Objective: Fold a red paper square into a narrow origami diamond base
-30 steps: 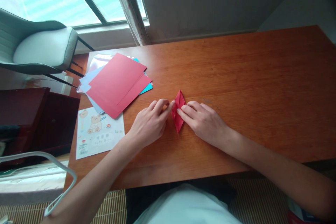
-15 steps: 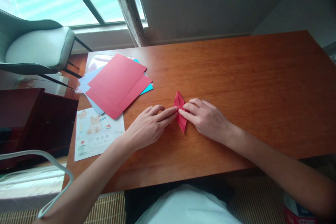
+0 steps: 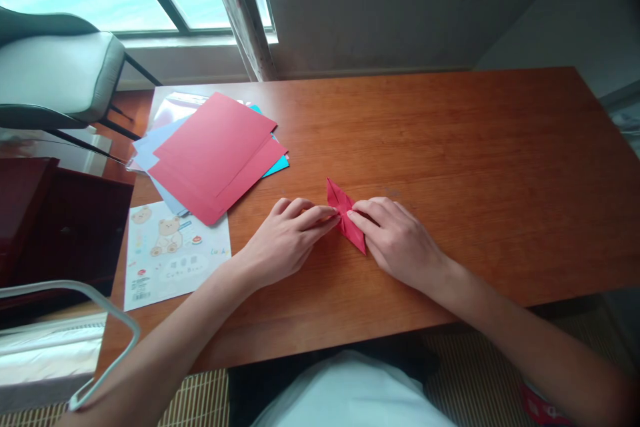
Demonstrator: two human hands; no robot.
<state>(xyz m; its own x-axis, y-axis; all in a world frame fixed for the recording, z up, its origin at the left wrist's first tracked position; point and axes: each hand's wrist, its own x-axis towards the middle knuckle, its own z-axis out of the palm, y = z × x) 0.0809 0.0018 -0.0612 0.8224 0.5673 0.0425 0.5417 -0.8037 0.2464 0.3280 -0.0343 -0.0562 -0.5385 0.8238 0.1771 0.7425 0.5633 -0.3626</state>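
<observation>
A small folded red paper [image 3: 354, 233], pointed at both ends, lies slanted on the wooden table [image 3: 450, 140] between my hands. My left hand [image 3: 295, 237] pinches its left edge near the middle with thumb and fingertips. On the opposite edge, the fingers of my right hand [image 3: 395, 233] are closed on the paper too. Creases run along its face, and the fingertips cover part of its middle.
Larger red sheets [image 3: 215, 147] lie over blue and pale sheets at the table's left. Nearer me is a bear-printed sheet [image 3: 175, 253]. A chair [image 3: 60, 73] stands beyond the left edge; a white cable-like loop [image 3: 117, 310] crosses near my left forearm.
The folded red paper has turned, its far tip swinging left and its near tip right. Both hands have stayed at its sides. The whole view has shifted slightly.
</observation>
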